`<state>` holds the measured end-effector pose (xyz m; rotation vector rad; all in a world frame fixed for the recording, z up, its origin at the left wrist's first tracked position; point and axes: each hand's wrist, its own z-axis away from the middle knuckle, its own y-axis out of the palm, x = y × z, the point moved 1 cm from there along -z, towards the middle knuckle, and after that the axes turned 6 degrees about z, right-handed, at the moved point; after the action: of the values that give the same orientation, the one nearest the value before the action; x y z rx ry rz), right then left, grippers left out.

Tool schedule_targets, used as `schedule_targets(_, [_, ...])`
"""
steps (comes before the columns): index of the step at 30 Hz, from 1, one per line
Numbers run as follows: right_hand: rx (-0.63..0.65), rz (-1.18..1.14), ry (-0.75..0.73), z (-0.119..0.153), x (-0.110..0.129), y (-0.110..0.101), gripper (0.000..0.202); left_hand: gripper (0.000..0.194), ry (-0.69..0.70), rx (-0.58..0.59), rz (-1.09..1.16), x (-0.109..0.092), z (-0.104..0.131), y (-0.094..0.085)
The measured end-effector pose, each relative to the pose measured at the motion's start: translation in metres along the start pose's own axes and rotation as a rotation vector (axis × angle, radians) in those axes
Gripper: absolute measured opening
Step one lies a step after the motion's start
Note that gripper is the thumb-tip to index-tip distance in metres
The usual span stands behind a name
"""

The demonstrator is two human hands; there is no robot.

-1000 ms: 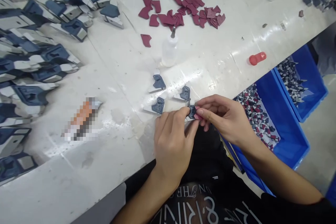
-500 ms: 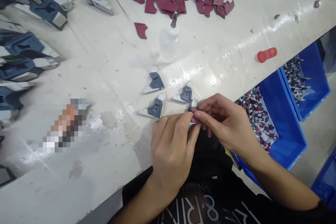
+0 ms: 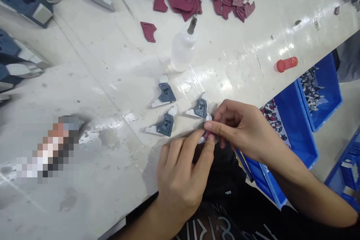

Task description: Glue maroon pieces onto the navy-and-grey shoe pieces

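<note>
At the table's near edge, my left hand [image 3: 180, 168] and my right hand [image 3: 242, 127] pinch one small plastic part [image 3: 207, 134] between them. It shows maroon and white, and fingers cover most of it. Three similar blue-grey and white plastic parts lie just beyond: one [image 3: 200, 107] close to my right fingertips, one [image 3: 165, 125] by my left knuckles and one [image 3: 166, 93] farther off. Behind them stands a translucent squeeze bottle [image 3: 182, 50] with a metal needle tip. Loose maroon pieces [image 3: 182, 2] are scattered at the back, with a single maroon piece [image 3: 148, 31] apart from them.
Blue bins [image 3: 302, 120] holding many small parts stand beyond the table's right edge. A red cap-like piece [image 3: 287, 64] lies near that edge. Larger blue-grey and white parts [image 3: 26, 3] crowd the left. A pixelated object [image 3: 53, 144] rests at the lower left.
The view has shifted slightly. My left thumb and forefinger have spread a little along the held part, and my right thumb now presses over its upper end. The other parts lie as before.
</note>
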<state>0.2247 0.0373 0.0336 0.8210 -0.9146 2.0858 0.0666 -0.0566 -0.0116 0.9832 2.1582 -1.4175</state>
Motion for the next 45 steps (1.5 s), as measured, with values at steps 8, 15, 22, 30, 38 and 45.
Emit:
schedule_targets(8, [0.06,0.054,0.014,-0.006,0.001,-0.002,0.037,0.021,0.027,0.031,-0.002,-0.002,-0.006,-0.003])
schedule_targets(15, [0.127,0.015,0.046,-0.002,0.01,-0.005,0.032,0.022,0.028,0.027,0.011,0.001,-0.008,-0.002])
schedule_targets(22, [0.148,0.091,0.173,-0.008,0.013,-0.003,0.038,0.019,0.022,0.016,0.031,-0.001,-0.007,0.0])
schedule_targets(30, [0.13,-0.011,0.111,0.0,0.003,-0.001,0.032,0.023,0.097,0.023,-0.037,0.002,-0.005,0.0])
schedule_targets(38, [0.104,-0.012,0.121,0.016,0.0,-0.002,0.013,0.029,0.089,-0.021,-0.004,0.003,-0.002,0.002])
schedule_targets(45, [0.194,-0.18,0.182,0.012,-0.007,0.009,0.02,0.042,0.084,-0.026,-0.008,0.005,0.002,0.002])
